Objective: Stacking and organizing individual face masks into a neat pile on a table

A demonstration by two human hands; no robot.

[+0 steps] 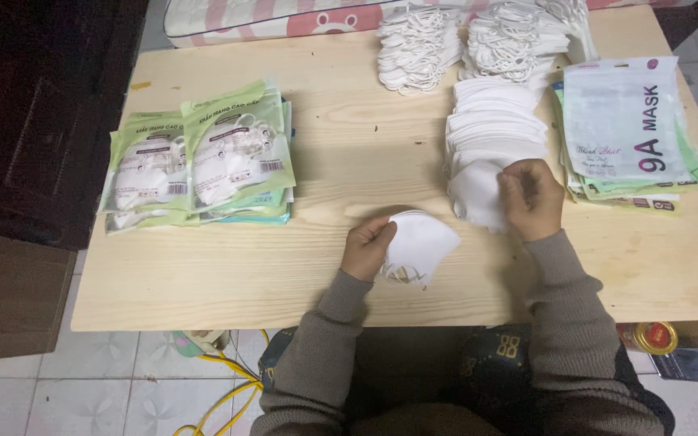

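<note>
A small stack of white masks (420, 245) is being gripped by the left hand (367, 246) at the table's (228, 266) near edge. Another mask (478, 194) is being pinched off the white pile (494, 125) by the right hand (533, 198). Empty pouches (624, 129) are lying right, filled packs (199, 157) left.

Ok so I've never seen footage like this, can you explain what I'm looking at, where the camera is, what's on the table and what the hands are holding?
There is no machine here. The single picture comes from a camera worn on a person's head, looking down at their own two hands over a light wooden table. The left hand holds a small bunch of folded white face masks. The right hand is pinching the nearest mask of a long overlapping row of white masks. Behind that row lie two heaps of masks with ear loops. At the left sit stacks of filled green packets; at the right, a pile of flat packaging bags.
</note>
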